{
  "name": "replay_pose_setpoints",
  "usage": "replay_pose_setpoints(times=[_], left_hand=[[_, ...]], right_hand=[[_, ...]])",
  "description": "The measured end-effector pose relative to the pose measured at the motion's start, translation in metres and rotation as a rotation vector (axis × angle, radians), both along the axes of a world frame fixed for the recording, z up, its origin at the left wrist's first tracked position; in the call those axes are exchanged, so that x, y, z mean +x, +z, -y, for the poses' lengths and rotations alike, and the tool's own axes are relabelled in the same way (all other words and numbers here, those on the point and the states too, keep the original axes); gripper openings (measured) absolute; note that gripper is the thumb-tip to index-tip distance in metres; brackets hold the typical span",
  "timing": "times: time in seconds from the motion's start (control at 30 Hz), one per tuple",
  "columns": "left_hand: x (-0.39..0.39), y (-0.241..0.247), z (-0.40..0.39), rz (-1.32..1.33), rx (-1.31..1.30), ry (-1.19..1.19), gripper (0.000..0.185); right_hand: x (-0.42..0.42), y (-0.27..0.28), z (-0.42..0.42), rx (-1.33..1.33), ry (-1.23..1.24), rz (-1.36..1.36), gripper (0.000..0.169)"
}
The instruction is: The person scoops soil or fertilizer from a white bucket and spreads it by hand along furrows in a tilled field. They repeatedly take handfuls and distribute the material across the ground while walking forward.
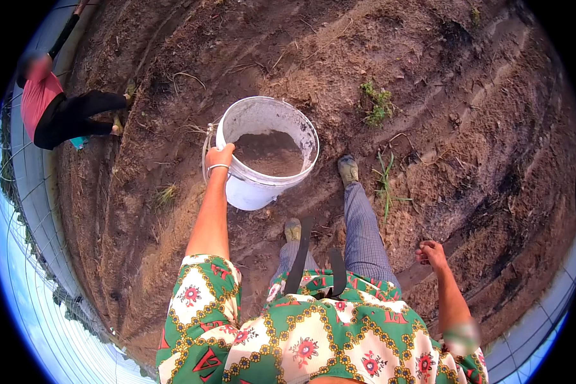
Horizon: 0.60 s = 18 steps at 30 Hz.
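Observation:
My left hand [220,157] grips the near left rim of a white plastic bucket [254,192]. Dull grey-brown, soil-like material [271,153] lies inside the bucket, and its inner wall is smeared with dirt. By my wrist, a bucket handle [206,151] hangs down the outer left side. Out to the right of my body, my right hand [431,253] hangs above the soil with loosely bent fingers and no object visible in it.
Uneven brown soil [307,62] with ridges surrounds my shoes. A green weed [377,103] and a grass tuft [386,185] grow on the right. Another person [72,113] stands bent at far left, beside a pale sheet wall [33,177] crossed by thin lines.

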<state>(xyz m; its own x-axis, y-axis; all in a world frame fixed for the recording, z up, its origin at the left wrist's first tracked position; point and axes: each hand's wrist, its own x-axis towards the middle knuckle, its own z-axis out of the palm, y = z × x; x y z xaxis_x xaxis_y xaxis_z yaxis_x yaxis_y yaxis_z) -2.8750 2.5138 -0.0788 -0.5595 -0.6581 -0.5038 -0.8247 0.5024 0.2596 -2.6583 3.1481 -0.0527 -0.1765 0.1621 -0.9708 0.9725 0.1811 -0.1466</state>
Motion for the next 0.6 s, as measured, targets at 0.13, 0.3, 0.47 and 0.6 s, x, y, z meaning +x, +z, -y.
replay_pose_setpoints(times=[0.13,0.3,0.47,0.6], left_hand=[[0.039,-0.021,-0.015,-0.011,-0.203,-0.091,0.040],[0.070,-0.036,0.029,0.031,-0.210,-0.011,0.038],[0.031,-0.035,0.034,0.039,-0.365,0.173,0.039],[0.043,-0.050,0.042,-0.413,-0.365,0.241,0.043]], right_hand=[[-0.045,-0.038,-0.054,0.054,-0.011,-0.021,0.024],[-0.143,-0.097,0.008,0.026,0.307,-0.159,0.023],[-0.237,-0.125,0.213,-0.159,0.551,-0.515,0.027],[-0.267,-0.138,0.391,-0.398,1.036,-0.785,0.041]])
